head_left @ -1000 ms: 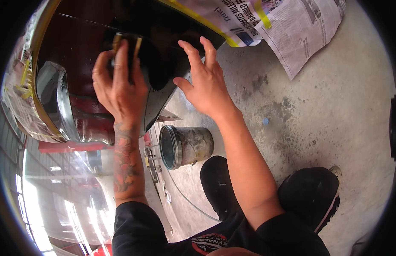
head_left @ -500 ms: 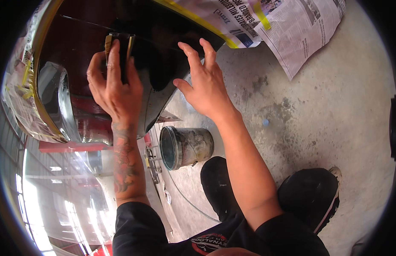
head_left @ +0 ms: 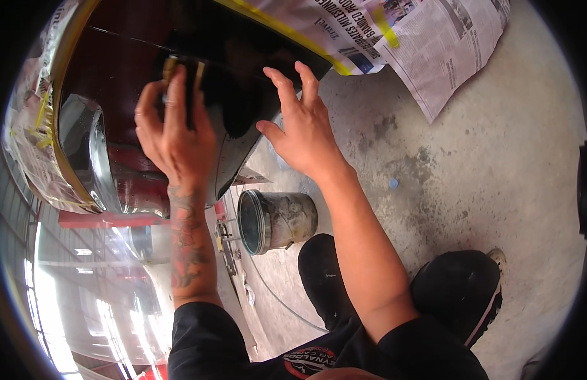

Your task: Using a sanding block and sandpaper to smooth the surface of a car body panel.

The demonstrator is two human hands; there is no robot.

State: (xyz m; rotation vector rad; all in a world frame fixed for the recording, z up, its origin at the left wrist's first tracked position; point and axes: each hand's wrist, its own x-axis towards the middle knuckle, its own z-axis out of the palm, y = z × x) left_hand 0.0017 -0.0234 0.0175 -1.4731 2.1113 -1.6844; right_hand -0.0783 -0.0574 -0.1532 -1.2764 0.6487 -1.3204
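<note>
My left hand [head_left: 176,136] is closed around a sanding block [head_left: 169,66], a small dark pad with tan edges, blurred by motion. It presses the block against a glossy dark maroon car panel [head_left: 116,57]. Fingers spread, my right hand [head_left: 299,123] holds nothing. Its fingertips are over or against the panel near its right edge; whether they touch cannot be told. Yellow masking tape [head_left: 287,38] runs along the panel's border and holds down newspaper sheets [head_left: 445,57].
A dirty bucket [head_left: 281,218] lies or stands on the stained concrete floor [head_left: 496,177] below the panel. A thin hose [head_left: 274,291] trails past it. A small blue cap-like disc [head_left: 393,183] sits on the floor. At the lower left is a shiny pale car body [head_left: 103,272].
My left hand has slid slightly toward me and to the right with the sanding block. My right hand has barely moved.
</note>
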